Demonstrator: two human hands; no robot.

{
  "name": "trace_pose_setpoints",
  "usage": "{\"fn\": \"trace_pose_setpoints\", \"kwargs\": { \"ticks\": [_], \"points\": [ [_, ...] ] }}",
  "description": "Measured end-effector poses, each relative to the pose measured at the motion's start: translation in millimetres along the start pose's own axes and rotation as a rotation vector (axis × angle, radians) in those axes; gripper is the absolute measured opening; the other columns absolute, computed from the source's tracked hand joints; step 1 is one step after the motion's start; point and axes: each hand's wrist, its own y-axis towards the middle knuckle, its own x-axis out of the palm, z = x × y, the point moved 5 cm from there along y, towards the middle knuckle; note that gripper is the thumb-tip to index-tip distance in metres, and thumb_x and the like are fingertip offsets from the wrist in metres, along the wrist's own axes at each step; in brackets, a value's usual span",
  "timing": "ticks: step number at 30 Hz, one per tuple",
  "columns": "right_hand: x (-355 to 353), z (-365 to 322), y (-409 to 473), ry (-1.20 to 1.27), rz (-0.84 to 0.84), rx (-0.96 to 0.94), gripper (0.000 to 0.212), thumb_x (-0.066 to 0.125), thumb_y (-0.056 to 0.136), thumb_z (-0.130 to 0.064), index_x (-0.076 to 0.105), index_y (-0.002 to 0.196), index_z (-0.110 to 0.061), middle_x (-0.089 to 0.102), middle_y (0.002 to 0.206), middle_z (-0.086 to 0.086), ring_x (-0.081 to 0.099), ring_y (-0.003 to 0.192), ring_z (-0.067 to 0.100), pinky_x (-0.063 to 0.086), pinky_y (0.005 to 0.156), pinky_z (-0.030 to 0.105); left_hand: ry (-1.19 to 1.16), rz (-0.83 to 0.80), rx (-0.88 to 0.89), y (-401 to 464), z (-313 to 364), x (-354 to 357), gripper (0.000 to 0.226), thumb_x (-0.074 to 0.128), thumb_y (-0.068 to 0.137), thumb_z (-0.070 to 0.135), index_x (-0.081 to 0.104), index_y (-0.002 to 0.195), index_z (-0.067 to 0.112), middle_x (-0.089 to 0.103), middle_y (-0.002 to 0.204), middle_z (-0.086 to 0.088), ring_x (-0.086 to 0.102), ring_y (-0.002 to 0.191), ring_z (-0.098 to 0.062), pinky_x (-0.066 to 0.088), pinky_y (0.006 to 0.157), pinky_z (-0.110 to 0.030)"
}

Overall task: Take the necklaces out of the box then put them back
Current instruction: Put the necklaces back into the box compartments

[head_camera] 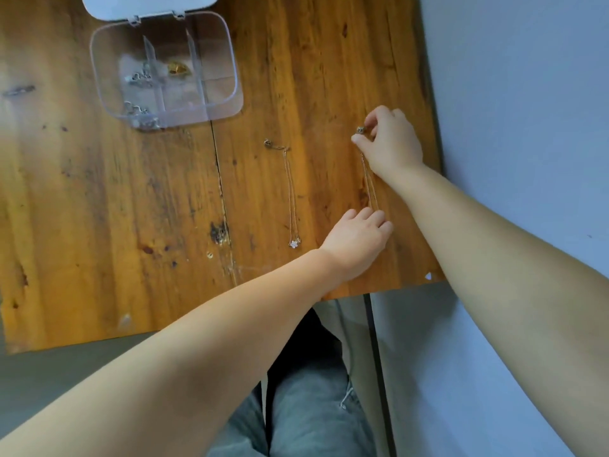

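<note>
At upper left the clear box (164,70) lies open, silver chains and a gold piece (176,68) kept inside; a thin necklace (369,179) is pinched taut between right hand (390,143) and left hand (357,237).

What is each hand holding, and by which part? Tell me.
Both hold one necklace, stretched along the table: right hand pinches its far clasp end, left hand holds its near end.

Wooden table (131,209), clear box (227,61), two necklaces (291,192)

Right hand (390,143) fingers pinched, left hand (357,240) knuckles up, forearms converging
</note>
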Motion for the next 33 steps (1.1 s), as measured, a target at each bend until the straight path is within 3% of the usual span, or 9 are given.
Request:
{"fn": "trace_pose_setpoints", "kwargs": {
  "ticks": [4,7,9,12,15,23,27,30,33],
  "points": [
    [2,-3,1,-0.06,-0.029,-0.06,0.018,0.051,0.096,-0.026,0.059,0.105,-0.013,0.058,0.112,0.012,0.057,0.095,0.024,0.046,0.074,0.028,-0.024,-0.007,-0.03,2,2,-3,0.027,0.054,0.09,0.008,0.054,0.117,0.006,0.057,0.117,-0.012,0.05,0.106,-0.028,0.042,0.087,-0.038],
    [0,-6,-4,0.05,-0.083,-0.023,0.017,0.049,0.097,-0.024,0.058,0.105,-0.012,0.058,0.11,0.007,0.054,0.091,0.017,0.043,0.071,0.019,-0.244,-0.036,-0.102,-3,-2,-15,0.01,0.05,0.09,0.007,0.057,0.096,0.009,0.059,0.098,-0.009,0.055,0.094,-0.027,0.044,0.076,-0.033],
    [-6,-9,-7,0.345,-0.139,0.12,0.018,0.048,0.097,-0.024,0.055,0.111,-0.013,0.057,0.111,0.002,0.055,0.096,0.012,0.046,0.074,0.015,-0.473,0.013,-0.196,-13,-12,-31,0.004,0.053,0.088,0.007,0.053,0.085,0.009,0.059,0.086,-0.007,0.056,0.081,-0.024,0.049,0.069,-0.035],
    [-20,-32,-10,1.085,-0.309,0.331,0.015,0.046,0.098,-0.014,0.051,0.111,-0.009,0.06,0.117,0.009,0.063,0.107,0.019,0.051,0.096,0.035,-0.686,0.213,-0.37,-36,-44,-62,0.004,0.059,0.086,0.009,0.056,0.084,0.011,0.063,0.082,-0.002,0.057,0.074,-0.015,0.05,0.066,-0.025],
    [-37,-72,-6,1.425,-0.413,0.335,0.005,0.046,0.098,-0.01,0.05,0.097,-0.011,0.065,0.11,0.015,0.07,0.099,0.023,0.056,0.087,0.037,-0.816,0.315,-0.533,-63,-87,-89,0.007,0.063,0.086,0.017,0.057,0.082,0.019,0.06,0.077,0.01,0.054,0.07,-0.003,0.043,0.059,-0.011],
    [-22,-188,18,1.241,-0.482,0.115,0.009,0.049,0.095,-0.003,0.057,0.097,-0.008,0.071,0.093,0.012,0.073,0.089,0.024,0.059,0.08,0.035,-0.831,0.643,-0.705,-116,-195,-158,0.009,0.064,0.084,0.018,0.058,0.079,0.022,0.06,0.072,0.012,0.053,0.065,0.001,0.042,0.057,-0.006],
    [-2,-231,31,1.201,-0.479,0.094,0.01,0.049,0.096,-0.003,0.056,0.095,-0.009,0.071,0.088,0.011,0.073,0.085,0.023,0.059,0.08,0.037,-0.657,0.716,-0.711,-117,-233,-186,0.004,0.061,0.086,0.019,0.059,0.083,0.018,0.059,0.073,0.013,0.055,0.07,-0.001,0.042,0.061,-0.01],
    [15,-247,40,1.106,-0.453,0.099,0.009,0.049,0.096,-0.004,0.056,0.096,-0.009,0.071,0.091,0.011,0.073,0.086,0.022,0.059,0.081,0.037,-0.453,0.691,-0.725,-109,-252,-194,0.004,0.058,0.087,0.018,0.06,0.085,0.015,0.063,0.078,0.006,0.058,0.081,-0.017,0.043,0.073,-0.03],
    [38,-249,43,0.83,-0.443,0.076,0.007,0.05,0.096,-0.007,0.056,0.098,-0.01,0.07,0.099,0.012,0.072,0.087,0.018,0.059,0.082,0.034,-0.202,0.563,-0.744,-100,-263,-189,0.011,0.054,0.089,0.023,0.062,0.09,0.016,0.067,0.092,0.0,0.054,0.096,-0.024,0.033,0.081,-0.037]
  ]
}}
